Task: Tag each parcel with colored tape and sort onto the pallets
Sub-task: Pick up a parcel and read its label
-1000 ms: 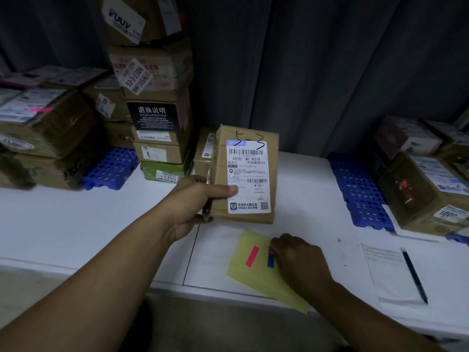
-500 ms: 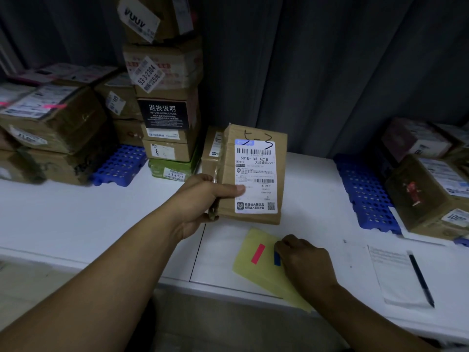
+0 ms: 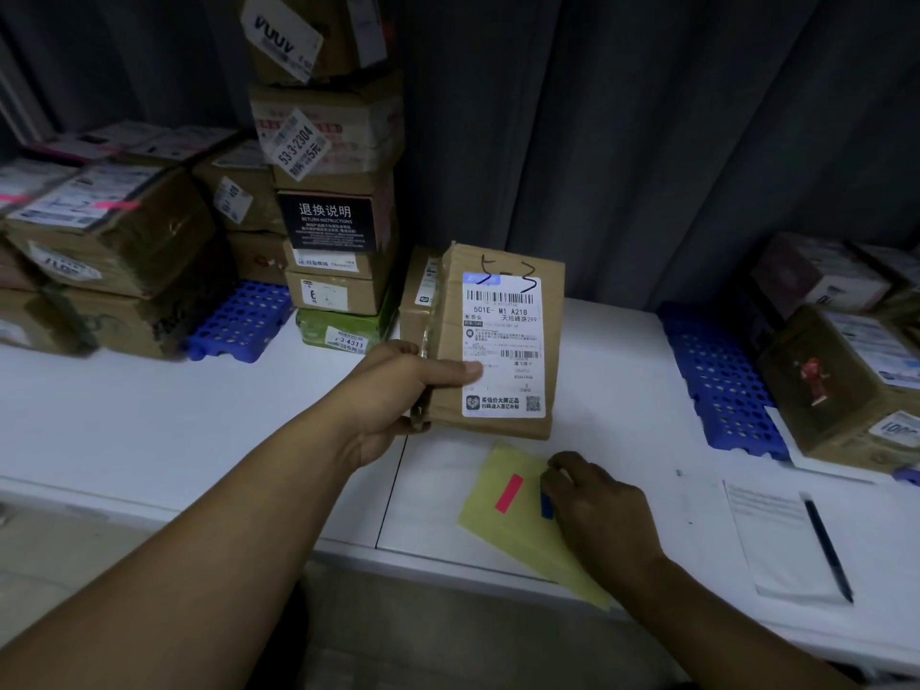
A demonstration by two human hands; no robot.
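Aloft, brown labelled parcel (image 3: 490,341) in left fingers (image 3: 455,375); right fingers (image 3: 565,471) curled on blue tape (image 3: 546,506).

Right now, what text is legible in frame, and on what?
"501E- M1 A21B", plus handwriting that looks like "5-3": held parcel
"退换说明 RETURN INSTRUCTIONS": black label on a stacked box
"53-3-2304", "5元": tilted sticker on the box above
"3-4311": green parcel
"VUUV": tag on the top box
All other labels and fine print: too small or blurred to read.

Matt brown cardboard parcel (image 3: 498,341) with taped seams; perforated blue plastic pallets (image 3: 717,385).
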